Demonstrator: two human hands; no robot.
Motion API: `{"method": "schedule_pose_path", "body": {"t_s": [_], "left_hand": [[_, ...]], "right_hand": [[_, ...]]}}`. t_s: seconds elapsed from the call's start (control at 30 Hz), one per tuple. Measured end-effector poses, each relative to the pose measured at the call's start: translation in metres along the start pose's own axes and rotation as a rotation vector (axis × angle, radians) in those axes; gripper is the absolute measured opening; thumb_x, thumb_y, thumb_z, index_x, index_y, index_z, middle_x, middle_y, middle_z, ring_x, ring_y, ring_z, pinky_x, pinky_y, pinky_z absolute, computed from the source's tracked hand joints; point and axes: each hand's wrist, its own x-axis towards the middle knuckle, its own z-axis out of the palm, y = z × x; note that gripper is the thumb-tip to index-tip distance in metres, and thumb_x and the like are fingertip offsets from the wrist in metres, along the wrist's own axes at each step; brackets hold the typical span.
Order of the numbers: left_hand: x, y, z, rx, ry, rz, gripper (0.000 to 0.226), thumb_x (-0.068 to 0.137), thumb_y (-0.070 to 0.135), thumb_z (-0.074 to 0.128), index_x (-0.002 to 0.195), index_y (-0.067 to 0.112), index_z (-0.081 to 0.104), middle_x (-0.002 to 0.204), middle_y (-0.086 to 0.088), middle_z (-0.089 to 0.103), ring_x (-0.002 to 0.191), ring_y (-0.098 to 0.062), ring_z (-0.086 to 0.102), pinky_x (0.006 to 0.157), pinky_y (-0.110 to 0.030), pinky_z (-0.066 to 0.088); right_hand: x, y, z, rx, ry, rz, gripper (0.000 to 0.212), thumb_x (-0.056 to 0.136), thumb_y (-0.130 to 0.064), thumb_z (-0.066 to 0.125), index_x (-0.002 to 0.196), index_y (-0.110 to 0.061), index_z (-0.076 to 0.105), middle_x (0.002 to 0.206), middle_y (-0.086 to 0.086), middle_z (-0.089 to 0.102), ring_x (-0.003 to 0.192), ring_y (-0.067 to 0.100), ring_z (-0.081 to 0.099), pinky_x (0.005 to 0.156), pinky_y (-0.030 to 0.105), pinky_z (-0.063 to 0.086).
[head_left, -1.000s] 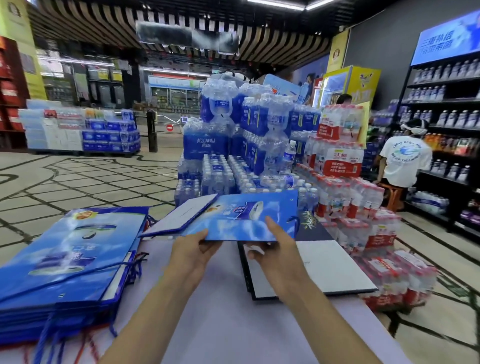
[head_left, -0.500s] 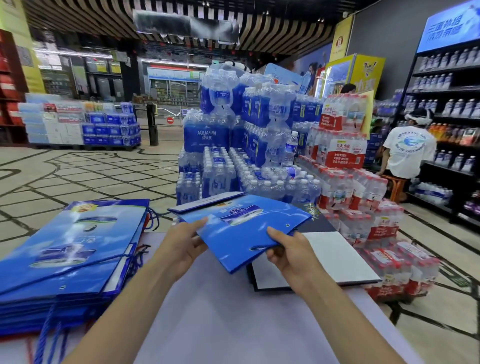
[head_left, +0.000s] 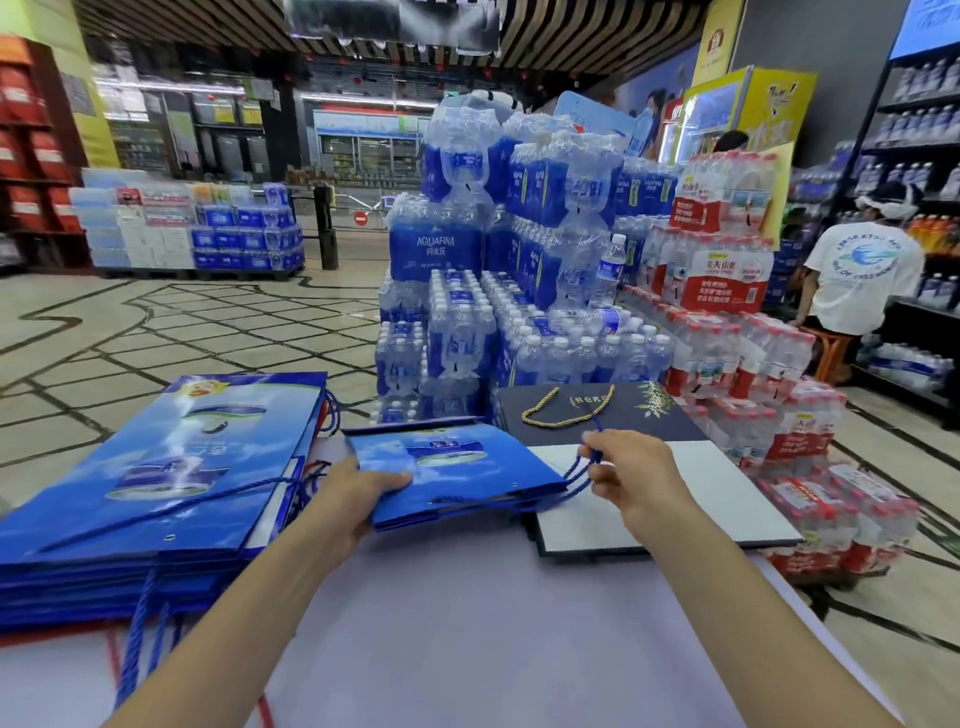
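Note:
A folded blue paper gift bag (head_left: 457, 467) lies flat over the white table (head_left: 493, 623), just past its middle. My left hand (head_left: 348, 499) grips the bag's near left corner, thumb on top. My right hand (head_left: 634, 478) pinches the bag's blue cord handle (head_left: 582, 467) at its right end and holds the cord up off the bag.
A stack of flat blue bags (head_left: 156, 478) fills the table's left side. A dark navy bag with a gold cord (head_left: 597, 410) lies at the right, partly under the blue bag. Shrink-wrapped water bottle packs (head_left: 519, 291) stand behind the table. A person in a white T-shirt (head_left: 862, 275) sits by the right-hand shelves.
The blue bag has come down from a raised, tilted hold to lie flat near the table. My right hand has shifted from the bag's edge to its cord handle.

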Motion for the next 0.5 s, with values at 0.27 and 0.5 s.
{"method": "schedule_pose_path", "body": {"t_s": [0.27, 0.5], "left_hand": [[0.004, -0.008, -0.015, 0.904, 0.252, 0.224, 0.044, 0.088, 0.035, 0.068, 0.114, 0.001, 0.06, 0.122, -0.019, 0.06, 0.102, -0.033, 0.057, 0.085, -0.035, 0.044], [0.001, -0.024, -0.021, 1.634, 0.083, 0.435, 0.028, 0.101, 0.02, 0.041, 0.128, 0.021, 0.051, 0.123, -0.008, 0.053, 0.116, -0.031, 0.046, 0.08, -0.035, 0.047]], "right_hand": [[0.009, 0.017, -0.006, -0.721, 0.234, -0.315, 0.021, 0.094, -0.031, 0.057, 0.08, -0.016, 0.064, 0.067, -0.001, 0.068, 0.061, 0.017, 0.064, 0.07, 0.036, 0.051], [0.019, 0.02, 0.001, -0.326, 0.112, -0.371, 0.01, 0.092, -0.019, 0.064, 0.085, -0.013, 0.065, 0.074, 0.007, 0.062, 0.05, 0.018, 0.048, 0.049, 0.031, 0.045]]}}
